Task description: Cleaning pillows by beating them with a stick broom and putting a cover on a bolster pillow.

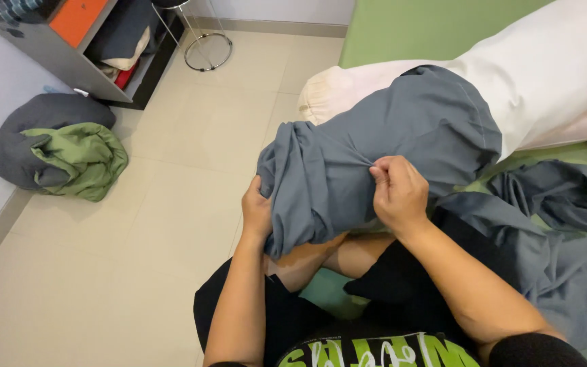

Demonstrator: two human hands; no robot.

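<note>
A long white bolster pillow [545, 75] lies across the green bed and over my lap. A grey-blue pillowcase [375, 149] covers its lower end, bunched into folds. My left hand [256, 211] grips the case's left edge from the side. My right hand [399, 194] pinches a fold of the same fabric on top. The pillow's cream end [324, 92] pokes out beyond the case.
More grey-blue cloth [558, 231] lies crumpled on the green bed [416, 27] at the right. A grey and green bundle of bedding [56, 153] sits on the tiled floor by the left wall. A grey shelf unit [83, 47] and a wire stand base [206, 52] stand at the back.
</note>
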